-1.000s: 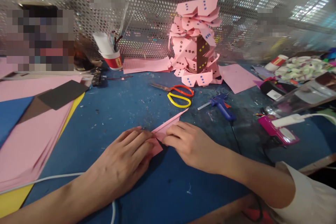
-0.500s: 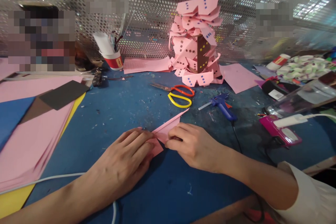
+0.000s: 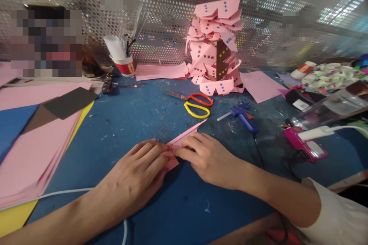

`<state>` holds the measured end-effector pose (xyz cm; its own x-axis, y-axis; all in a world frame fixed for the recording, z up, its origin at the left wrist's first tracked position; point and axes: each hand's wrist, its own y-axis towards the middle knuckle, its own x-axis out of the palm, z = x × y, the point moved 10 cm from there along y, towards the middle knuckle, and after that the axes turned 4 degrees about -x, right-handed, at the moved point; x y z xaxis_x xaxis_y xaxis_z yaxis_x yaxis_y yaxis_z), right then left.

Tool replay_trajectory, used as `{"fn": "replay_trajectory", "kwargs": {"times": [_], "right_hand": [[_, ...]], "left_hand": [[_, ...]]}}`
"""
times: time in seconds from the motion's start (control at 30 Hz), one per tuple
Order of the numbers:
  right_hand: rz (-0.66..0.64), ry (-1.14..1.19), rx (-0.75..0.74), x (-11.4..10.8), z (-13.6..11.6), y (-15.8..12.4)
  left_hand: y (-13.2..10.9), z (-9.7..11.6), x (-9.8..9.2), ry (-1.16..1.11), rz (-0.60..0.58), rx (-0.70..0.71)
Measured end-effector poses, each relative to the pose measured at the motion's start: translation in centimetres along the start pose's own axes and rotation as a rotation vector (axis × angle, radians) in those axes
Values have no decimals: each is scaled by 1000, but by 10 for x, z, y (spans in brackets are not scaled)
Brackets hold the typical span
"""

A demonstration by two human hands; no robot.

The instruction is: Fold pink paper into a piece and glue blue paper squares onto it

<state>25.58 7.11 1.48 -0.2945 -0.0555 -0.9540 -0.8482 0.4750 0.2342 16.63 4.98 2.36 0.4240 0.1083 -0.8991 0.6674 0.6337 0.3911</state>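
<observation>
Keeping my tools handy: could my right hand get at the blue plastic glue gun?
Probably yes: the glue gun lies beyond your right hand with nothing visible between, though that hand touches the folded pink paper.

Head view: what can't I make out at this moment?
All in the head view:
Paper: partly covered by the left hand and right hand.
Glue gun cord: lower run hidden behind the right arm.
Left cup: print too small to read.
Right sleeve: cut off by the right edge.
Upper-left background: masked by pixel blocks.
</observation>
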Motion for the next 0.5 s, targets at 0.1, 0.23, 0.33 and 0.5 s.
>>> {"fn": "replay_trajectory", "kwargs": {"times": [0.1,0.23,0.33,0.5], "right_hand": [[-5,-10,-9,-1,-1,0],[-1,7,-38,-7,-2,-3],[-28,11,-46,-9,-2,-5],[-59,15,-50,-10,-1,-8]], "left_hand": [[-1,1,0,12,-6,12],[-3,2,1,19,-18,17],[-4,1,1,15,-14,15],[-6,-3,7,10,-44,-3]]}}
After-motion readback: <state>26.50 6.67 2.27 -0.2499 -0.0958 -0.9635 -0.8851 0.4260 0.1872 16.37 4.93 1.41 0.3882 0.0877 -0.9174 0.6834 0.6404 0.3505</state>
